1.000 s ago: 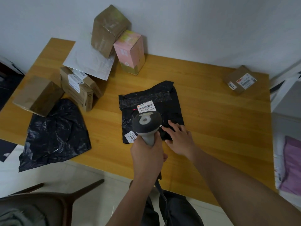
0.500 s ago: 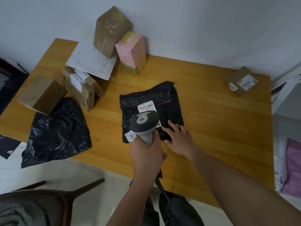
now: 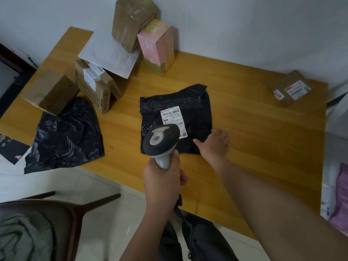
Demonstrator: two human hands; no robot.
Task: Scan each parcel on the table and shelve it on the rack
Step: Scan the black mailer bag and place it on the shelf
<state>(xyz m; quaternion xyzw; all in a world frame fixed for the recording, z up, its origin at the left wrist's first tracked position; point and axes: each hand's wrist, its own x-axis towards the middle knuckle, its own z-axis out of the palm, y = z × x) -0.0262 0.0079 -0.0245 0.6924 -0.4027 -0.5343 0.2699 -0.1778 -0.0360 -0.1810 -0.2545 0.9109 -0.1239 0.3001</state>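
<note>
A black plastic parcel (image 3: 192, 108) with a white barcode label (image 3: 172, 117) lies flat in the middle of the wooden table (image 3: 254, 138). My left hand (image 3: 162, 183) grips the handle of a grey barcode scanner (image 3: 160, 142), whose head hangs over the parcel's near left part, just below the label. My right hand (image 3: 214, 143) is at the parcel's near right corner, with the thumb lying on top of the black plastic and the fingers out of sight at the edge.
Other parcels sit on the table: a crumpled black bag (image 3: 66, 132), brown boxes (image 3: 50, 91) (image 3: 94, 85) (image 3: 131, 21), a white mailer (image 3: 109, 53), a pink box (image 3: 156, 46), and a small labelled box (image 3: 291, 88) at far right. A dark chair (image 3: 66, 213) stands near left.
My right hand has slid from flat on the parcel's top to its near right corner. The scanner has dropped back a little, uncovering more of the label, and the red scan line is gone.
</note>
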